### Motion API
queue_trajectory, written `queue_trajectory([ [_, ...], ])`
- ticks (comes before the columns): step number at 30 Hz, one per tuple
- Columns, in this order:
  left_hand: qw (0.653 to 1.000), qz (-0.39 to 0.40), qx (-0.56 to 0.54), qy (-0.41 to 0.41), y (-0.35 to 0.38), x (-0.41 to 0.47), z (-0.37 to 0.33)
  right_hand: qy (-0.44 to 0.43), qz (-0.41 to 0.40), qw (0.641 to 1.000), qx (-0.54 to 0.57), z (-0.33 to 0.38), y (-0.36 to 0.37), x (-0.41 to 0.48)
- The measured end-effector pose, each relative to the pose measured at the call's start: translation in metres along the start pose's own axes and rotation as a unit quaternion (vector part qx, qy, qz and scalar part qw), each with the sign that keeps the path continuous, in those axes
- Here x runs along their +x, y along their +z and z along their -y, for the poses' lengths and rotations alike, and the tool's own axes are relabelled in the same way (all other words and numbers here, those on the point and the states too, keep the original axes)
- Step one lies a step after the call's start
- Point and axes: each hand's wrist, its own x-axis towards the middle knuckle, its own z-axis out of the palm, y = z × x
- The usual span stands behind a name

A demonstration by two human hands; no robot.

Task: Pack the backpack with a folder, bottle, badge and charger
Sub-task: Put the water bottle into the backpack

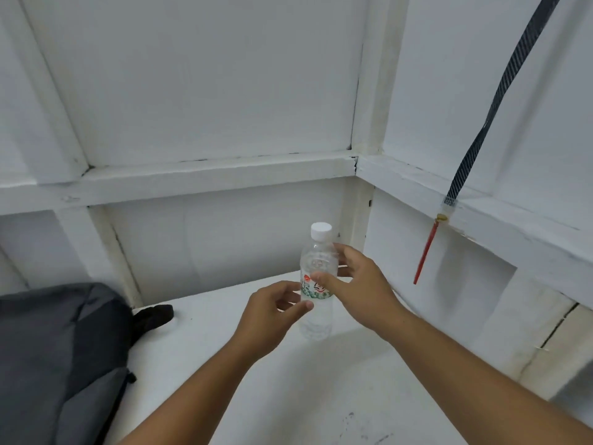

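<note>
While the clear plastic water bottle (316, 319) with its white cap stands upright near the back of the white surface (288, 396), both hands are on it. The right hand (362, 284) curls thumb and fingers (341, 251) round its upper half, and the left hand (269, 316) pinches the label lower down. I'd let one hand grip the middle firmly, keep the bottle upright, and carry it to the grey fabric backpack (48, 348) lying well apart on the left, its opening out of sight.
</note>
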Motion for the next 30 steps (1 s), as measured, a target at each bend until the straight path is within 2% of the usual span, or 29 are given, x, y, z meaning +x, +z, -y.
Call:
queue_trajectory([
  [6,0.994,-0.103,-0.009,-0.041,-0.048,-0.08,0.005,-0.076,0.096,0.992,0.005,0.042,0.048,-0.029],
  [14,0.979,-0.198,0.022,-0.054,-0.131,-0.201,0.002,-0.147,0.17,0.974,0.04,0.114,0.122,-0.105],
  [22,0.977,-0.191,0.091,-0.028,-0.239,-0.322,0.008,-0.185,0.194,0.961,0.073,0.199,0.211,-0.199],
  [30,0.975,-0.205,0.073,-0.045,-0.302,-0.395,0.022,-0.205,0.206,0.954,0.071,0.243,0.273,-0.254],
])
